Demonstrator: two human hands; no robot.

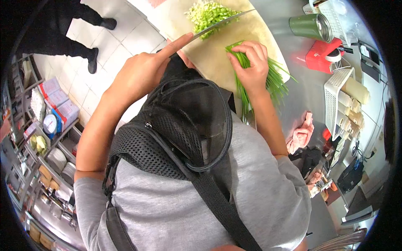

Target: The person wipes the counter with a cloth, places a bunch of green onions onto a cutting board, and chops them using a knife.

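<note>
My left hand (142,73) is closed round the handle of a long kitchen knife (222,23), its index finger stretched along the spine. The blade reaches up and right over the cutting board (201,56), beside a heap of chopped green onions (211,12). My right hand (253,65) has its fingers curled down over a bunch of green onions (274,81), holding the cut end on the board. The long leaves trail below that hand and past the board's right edge. Most of the knife's handle is hidden by my left hand.
Right of the board, a green tumbler (307,27), a red container (320,56) and a pink cloth (301,134) rest on the metal counter (301,90). Bottles fill a white basket (331,98). At left are shelves with a scale (50,123), and a person (54,31) in dark trousers.
</note>
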